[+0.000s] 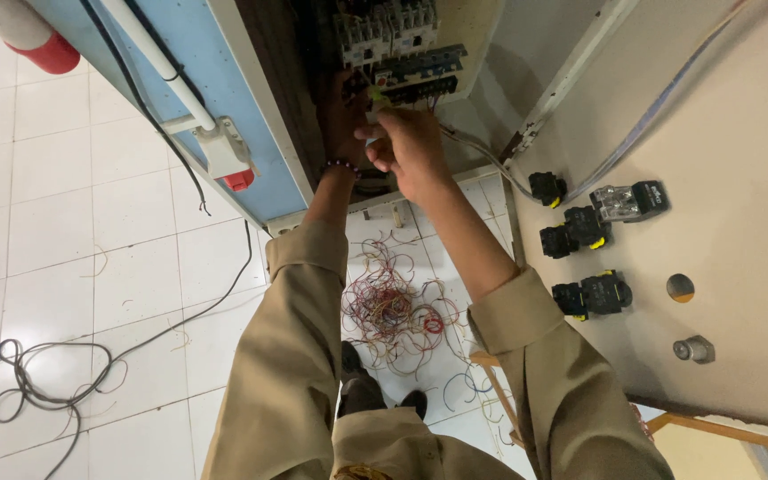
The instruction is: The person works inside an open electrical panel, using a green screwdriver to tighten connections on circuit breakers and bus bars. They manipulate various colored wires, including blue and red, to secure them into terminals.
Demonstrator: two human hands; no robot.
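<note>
Reaching up into an open electrical cabinet (482, 27), both hands meet just below a row of grey contactors and terminal blocks (402, 40) at about 12 o'clock in the view. The left hand (344, 116), with a beaded bracelet (341, 165) at its wrist, goes deeper into the shadow of the cabinet; how its fingers are set cannot be told, as they are lost in the dark against the parts. The right hand (411, 147) lies just beside it at its 3 o'clock, fingers pinched narrowly around a small yellow-green piece (379, 100), seemingly a wire end or a tool tip, which touches the lower edge of the terminal blocks. Both arms wear tan sleeves (295, 356).

At 3 o'clock the cabinet's open door (740, 133) hangs beige, its inner face bearing black switch backs with yellow tabs (580, 231) and a silver button back (694, 349). At 6 o'clock, on the white tiled floor (64, 222), lies a tangle of red and mixed wire offcuts (388, 307), just above the person's dark shoes (362, 391). At 8 o'clock a grey cable coil (37, 382) rests on the tiles. At 10 o'clock a white conduit (153, 53) runs along a blue panel (215, 98).
</note>
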